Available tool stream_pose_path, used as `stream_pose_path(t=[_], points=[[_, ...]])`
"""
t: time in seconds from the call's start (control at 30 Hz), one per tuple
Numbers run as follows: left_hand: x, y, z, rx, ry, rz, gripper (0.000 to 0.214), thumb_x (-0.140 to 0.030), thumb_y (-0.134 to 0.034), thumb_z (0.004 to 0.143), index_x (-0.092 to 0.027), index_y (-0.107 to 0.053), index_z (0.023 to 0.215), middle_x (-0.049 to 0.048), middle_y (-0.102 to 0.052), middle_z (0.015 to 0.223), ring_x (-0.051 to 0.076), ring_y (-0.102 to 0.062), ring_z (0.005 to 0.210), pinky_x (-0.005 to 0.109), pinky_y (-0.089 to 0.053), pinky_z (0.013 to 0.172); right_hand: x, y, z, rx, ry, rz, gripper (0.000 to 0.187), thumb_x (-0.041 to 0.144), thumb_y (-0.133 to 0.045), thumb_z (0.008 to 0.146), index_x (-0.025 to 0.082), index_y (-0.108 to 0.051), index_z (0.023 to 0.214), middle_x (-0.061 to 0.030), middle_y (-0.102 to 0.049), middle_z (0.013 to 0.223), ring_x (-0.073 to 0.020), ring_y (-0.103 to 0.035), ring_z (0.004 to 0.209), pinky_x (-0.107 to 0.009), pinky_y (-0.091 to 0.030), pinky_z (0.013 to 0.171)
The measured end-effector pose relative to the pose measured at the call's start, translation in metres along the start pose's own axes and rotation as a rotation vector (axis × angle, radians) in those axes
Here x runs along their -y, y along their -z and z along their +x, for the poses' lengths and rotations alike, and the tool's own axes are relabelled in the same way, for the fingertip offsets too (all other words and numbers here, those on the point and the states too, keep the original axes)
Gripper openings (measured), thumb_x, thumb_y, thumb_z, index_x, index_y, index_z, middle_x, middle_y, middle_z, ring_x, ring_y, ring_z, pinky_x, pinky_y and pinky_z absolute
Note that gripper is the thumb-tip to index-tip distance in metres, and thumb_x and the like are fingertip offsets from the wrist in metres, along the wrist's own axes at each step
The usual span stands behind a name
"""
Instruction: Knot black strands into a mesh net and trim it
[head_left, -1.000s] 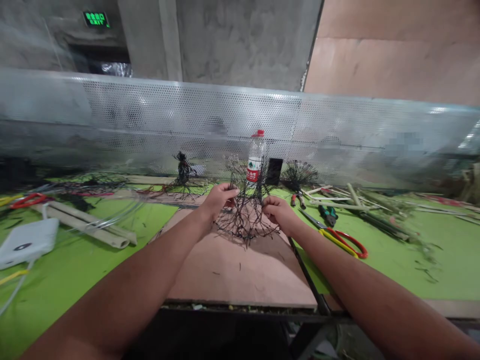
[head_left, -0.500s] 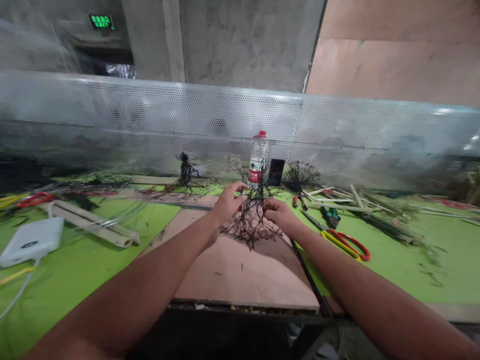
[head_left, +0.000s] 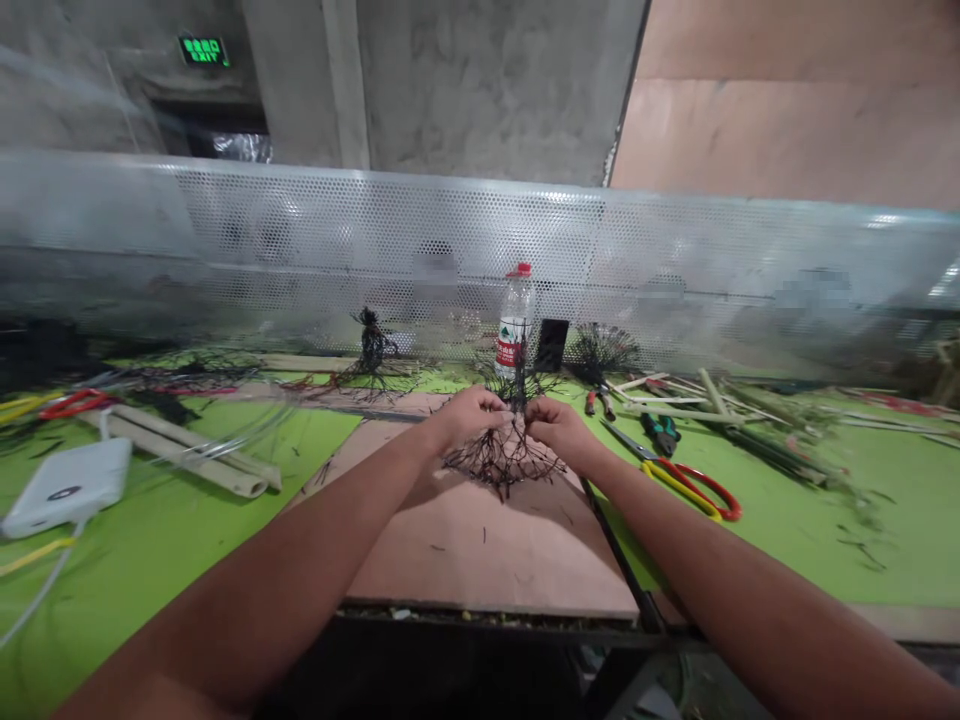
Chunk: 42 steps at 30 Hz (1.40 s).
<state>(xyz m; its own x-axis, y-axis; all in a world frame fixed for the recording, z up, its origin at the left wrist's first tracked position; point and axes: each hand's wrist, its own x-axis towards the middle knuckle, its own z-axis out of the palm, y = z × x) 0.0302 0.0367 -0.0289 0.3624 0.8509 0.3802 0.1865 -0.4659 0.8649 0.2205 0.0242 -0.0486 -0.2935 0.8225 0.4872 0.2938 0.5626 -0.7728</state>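
A tangled bundle of thin black strands [head_left: 504,458] hangs over a plywood board [head_left: 480,550], its ends splayed out like roots. My left hand [head_left: 469,418] is shut on the strands at the bundle's left side. My right hand [head_left: 559,432] pinches the same bundle from the right, close to my left hand. The gathered top of the bundle rises between my hands. Part of the bundle is hidden behind my fingers.
Behind my hands stand a red-capped plastic bottle [head_left: 515,320] and a black box [head_left: 552,345]. Similar black bundles [head_left: 369,350] lie on the green table [head_left: 135,560]. Red-and-yellow scissors [head_left: 694,490], green-handled pliers [head_left: 658,433], and a white power bank [head_left: 66,487] lie nearby. A perforated metal sheet [head_left: 480,240] runs along the back.
My left hand has moved right and closed around the strands, coming close to my right hand. The bundle now looks more gathered at the top.
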Motion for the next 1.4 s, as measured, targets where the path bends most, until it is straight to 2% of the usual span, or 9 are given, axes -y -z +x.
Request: stream_pose_path(t=[0.13,0.23,0.4,0.6,0.7,0.83,0.93,1.27,1.4], points=[[-0.001,0.0,-0.002,0.082,0.037,-0.037,0.013,-0.028,-0.065,0.067,-0.016,-0.06,0.068,0.0015,-0.056,0.068,0.013,-0.048,0.062,0.025,-0.037,0.06,0.002,0.001,0.0,-0.006,-0.034,0.006,0.004,0.015,-0.048,0.058,0.017,-0.05,0.062,0.0045,-0.044,0.058,-0.011,-0.039,0.058,-0.024,-0.031,0.057],[0.002,0.0,-0.001,0.012,0.087,-0.2,0.011,-0.027,-0.059,0.07,-0.017,-0.056,0.069,0.0015,-0.055,0.07,0.012,-0.05,0.063,0.025,-0.04,0.06,0.003,0.003,0.0,-0.016,-0.116,0.009,0.003,0.016,-0.048,0.057,0.018,-0.048,0.06,0.0055,-0.042,0.054,-0.01,-0.037,0.053,-0.024,-0.029,0.054],[0.0,0.0,-0.002,-0.029,0.026,-0.037,0.02,-0.03,-0.051,0.078,-0.016,-0.053,0.064,0.0021,-0.055,0.064,0.011,-0.045,0.054,0.024,-0.035,0.055,0.004,0.006,-0.001,-0.023,-0.221,-0.137,0.003,0.016,-0.046,0.056,0.018,-0.045,0.055,0.0054,-0.039,0.051,-0.0097,-0.035,0.05,-0.024,-0.025,0.051],[0.0,0.0,-0.003,-0.085,-0.041,0.106,0.021,-0.034,-0.054,0.078,-0.015,-0.056,0.07,0.0028,-0.059,0.069,0.013,-0.048,0.062,0.026,-0.036,0.061,0.014,0.008,-0.002,-0.167,-0.153,-0.224,0.018,0.019,-0.052,0.062,0.018,-0.057,0.079,0.0033,-0.05,0.062,-0.0119,-0.043,0.056,-0.023,-0.031,0.052],[0.002,0.0,-0.001,-0.132,-0.023,0.091,0.022,-0.035,-0.059,0.074,-0.014,-0.058,0.07,0.0012,-0.055,0.065,0.012,-0.046,0.06,0.025,-0.035,0.058,0.02,0.009,-0.004,-0.251,-0.014,-0.165,0.01,0.022,-0.052,0.068,0.018,-0.056,0.077,0.0031,-0.049,0.06,-0.0119,-0.044,0.056,-0.023,-0.033,0.052],[0.001,-0.001,-0.002,-0.14,-0.007,0.056,0.023,-0.036,-0.063,0.069,-0.014,-0.057,0.066,-0.0008,-0.051,0.06,0.01,-0.041,0.056,0.024,-0.032,0.055,0.025,0.003,-0.011,-0.098,0.16,-0.228,0.014,0.021,-0.051,0.074,0.018,-0.064,0.078,-0.0012,-0.061,0.07,-0.0142,-0.054,0.066,-0.025,-0.04,0.061],[-0.002,-0.005,-0.003,-0.118,-0.005,0.027,0.024,-0.035,-0.063,0.069,-0.014,-0.055,0.062,-0.0017,-0.047,0.056,0.009,-0.039,0.053,0.023,-0.03,0.052,0.026,-0.006,-0.013,0.046,0.198,-0.27,0.019,0.02,-0.051,0.076,0.018,-0.069,0.083,-0.0031,-0.068,0.078,-0.0153,-0.059,0.072,-0.026,-0.043,0.067],[-0.003,-0.013,-0.005,-0.076,-0.017,-0.033,0.027,-0.037,-0.063,0.071,-0.013,-0.057,0.061,-0.0011,-0.049,0.056,0.009,-0.043,0.053,0.023,-0.033,0.052,0.022,-0.013,-0.007,-0.017,0.034,-0.288,0.018,0.03,-0.058,0.074,0.017,-0.068,0.067,-0.002,-0.062,0.063,-0.0155,-0.051,0.062,-0.026,-0.037,0.059],[-0.002,-0.014,-0.004,-0.047,0.035,-0.187,0.025,-0.036,-0.063,0.074,-0.011,-0.061,0.075,0.0014,-0.055,0.065,0.011,-0.051,0.058,0.025,-0.042,0.056,0.016,-0.015,-0.005,-0.053,-0.021,-0.256,0.019,0.031,-0.058,0.07,0.016,-0.062,0.059,0.0,-0.054,0.058,-0.0135,-0.046,0.059,-0.024,-0.033,0.055]])
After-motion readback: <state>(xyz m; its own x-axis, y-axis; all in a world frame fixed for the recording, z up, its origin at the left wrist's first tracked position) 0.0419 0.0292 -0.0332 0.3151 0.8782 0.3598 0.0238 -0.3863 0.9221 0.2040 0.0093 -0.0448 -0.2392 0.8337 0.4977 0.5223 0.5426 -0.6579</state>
